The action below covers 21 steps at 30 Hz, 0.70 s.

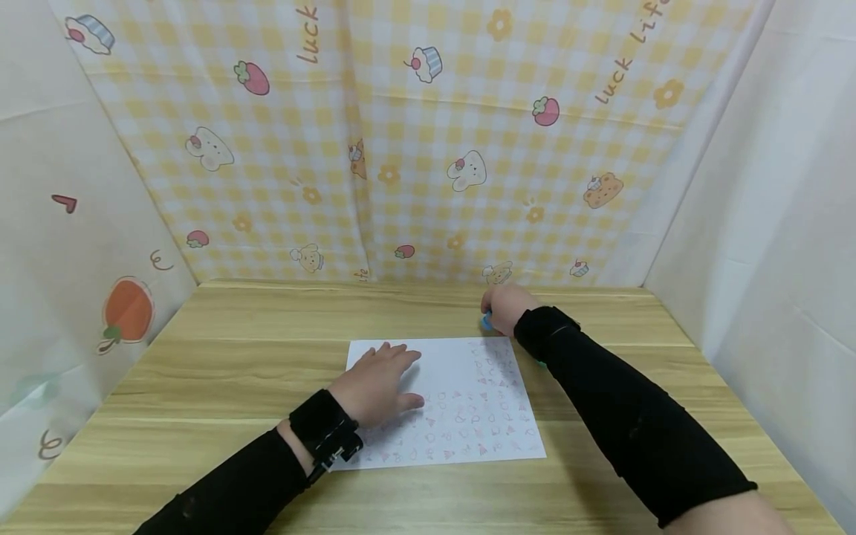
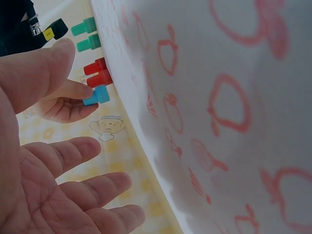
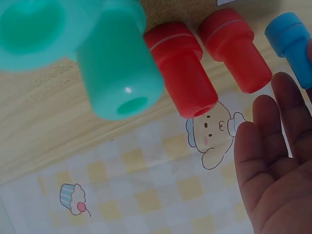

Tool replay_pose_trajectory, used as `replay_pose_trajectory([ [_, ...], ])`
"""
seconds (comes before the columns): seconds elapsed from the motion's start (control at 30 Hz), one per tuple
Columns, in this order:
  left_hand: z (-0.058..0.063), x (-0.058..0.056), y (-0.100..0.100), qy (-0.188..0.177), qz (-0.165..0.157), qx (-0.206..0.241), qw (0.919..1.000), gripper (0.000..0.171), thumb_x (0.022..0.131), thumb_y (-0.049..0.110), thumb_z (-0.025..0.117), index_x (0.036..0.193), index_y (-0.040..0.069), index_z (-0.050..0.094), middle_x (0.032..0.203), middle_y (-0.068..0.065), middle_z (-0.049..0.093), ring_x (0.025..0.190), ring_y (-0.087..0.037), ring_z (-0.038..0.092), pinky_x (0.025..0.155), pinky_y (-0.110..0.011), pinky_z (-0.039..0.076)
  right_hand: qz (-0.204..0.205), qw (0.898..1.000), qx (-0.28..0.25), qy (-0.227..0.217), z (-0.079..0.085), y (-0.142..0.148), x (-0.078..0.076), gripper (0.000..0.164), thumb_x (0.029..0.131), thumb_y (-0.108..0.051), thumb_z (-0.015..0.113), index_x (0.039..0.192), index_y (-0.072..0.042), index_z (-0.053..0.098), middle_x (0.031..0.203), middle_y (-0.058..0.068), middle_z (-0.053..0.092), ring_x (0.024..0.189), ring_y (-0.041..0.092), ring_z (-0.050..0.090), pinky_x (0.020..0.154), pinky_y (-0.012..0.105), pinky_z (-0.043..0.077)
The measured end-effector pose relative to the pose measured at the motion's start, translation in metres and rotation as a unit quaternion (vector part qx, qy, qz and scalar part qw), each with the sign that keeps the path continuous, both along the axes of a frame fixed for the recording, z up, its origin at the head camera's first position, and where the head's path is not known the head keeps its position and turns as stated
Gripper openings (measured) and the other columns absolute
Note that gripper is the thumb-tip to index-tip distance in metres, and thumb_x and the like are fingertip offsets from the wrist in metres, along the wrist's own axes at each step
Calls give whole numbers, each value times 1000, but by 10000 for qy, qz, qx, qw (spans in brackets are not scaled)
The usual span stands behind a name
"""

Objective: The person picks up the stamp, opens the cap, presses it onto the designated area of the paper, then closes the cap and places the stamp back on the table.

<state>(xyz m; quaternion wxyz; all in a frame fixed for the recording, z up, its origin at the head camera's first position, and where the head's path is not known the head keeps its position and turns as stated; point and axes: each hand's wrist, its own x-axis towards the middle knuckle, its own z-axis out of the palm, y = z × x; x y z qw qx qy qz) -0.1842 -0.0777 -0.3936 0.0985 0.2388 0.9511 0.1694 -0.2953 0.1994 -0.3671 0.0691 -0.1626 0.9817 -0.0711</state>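
My right hand (image 1: 510, 306) is at the table's far side, just beyond the paper's far right corner. Its thumb and fingers pinch a small blue stamp (image 2: 96, 95), whose broad end (image 3: 287, 33) shows at the edge of the right wrist view. My left hand (image 1: 377, 383) lies over the left part of a white sheet of paper (image 1: 435, 365), fingers straight and spread. Small red stamped prints cover the right side and near half of the sheet. Beside the blue stamp stand two red stamps (image 3: 183, 68), followed by green stamps (image 3: 119, 63).
The wooden table (image 1: 254, 371) ends at a yellow checked cloth (image 1: 414, 193) hung behind it. White cloth walls (image 1: 756, 245) rise on both sides. In the head view my right forearm (image 1: 622, 409) hides most of the stamp row.
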Motion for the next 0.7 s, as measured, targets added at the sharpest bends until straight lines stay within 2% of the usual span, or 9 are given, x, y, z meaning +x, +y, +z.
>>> replay_pose_trajectory([
  [0.1,0,0,0,-2,-18,-5,10000,72,98,46,73,156,10,49,164,-20,44,156,-45,33,129,-60,24,-4,10000,51,-30,-1,-1,-1,27,99,-4,64,123,-3,75,123,15,76,109,30,72,99,45,59],
  [0.4,0,1,1,-58,22,23,10000,72,98,46,73,156,11,50,165,-20,43,157,-45,31,130,-60,23,77,9992,375,-62,0,-8,0,25,100,-8,67,124,-5,75,123,13,76,115,31,70,103,44,57],
  [0.7,1,2,2,-43,-18,23,10000,72,98,46,73,156,11,49,164,-20,44,157,-46,32,129,-61,23,-71,9992,253,-290,-5,-6,0,31,101,-3,59,130,-4,71,132,15,72,122,33,68,105,46,55],
])
